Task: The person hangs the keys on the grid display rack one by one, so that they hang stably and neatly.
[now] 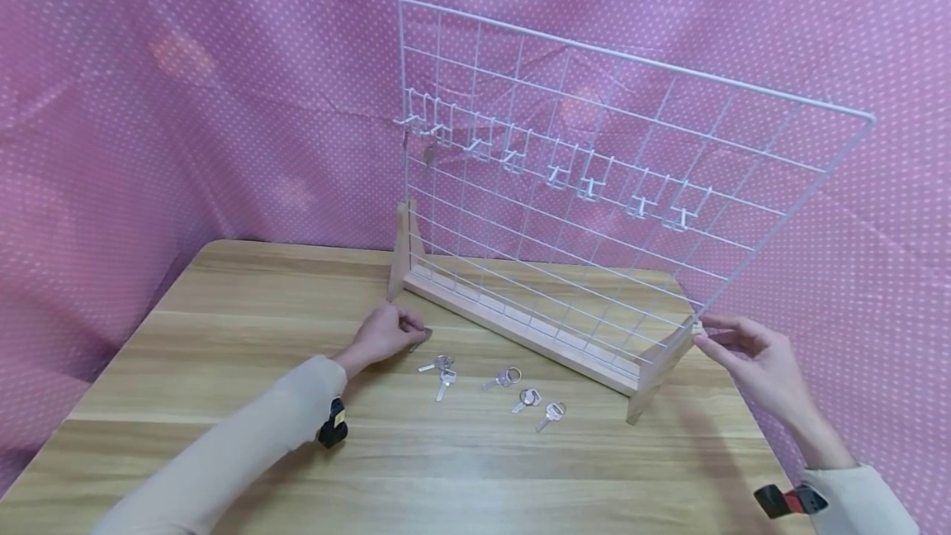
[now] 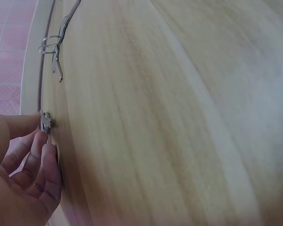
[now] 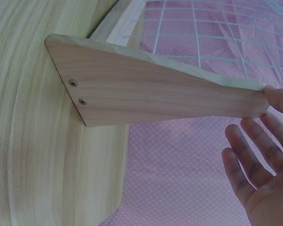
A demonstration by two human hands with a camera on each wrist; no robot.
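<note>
Cream cloth sleeve, left hand pinching flat silver metal key; right hand grips tapered pale wooden upright. Pickup imo, needs lifting.

No txt, labels, brands or nos. legible here.

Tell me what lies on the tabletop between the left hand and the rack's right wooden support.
Loose keys, some with rings, lie on the tabletop between the left hand and right wooden support; the head view shows them.
</note>
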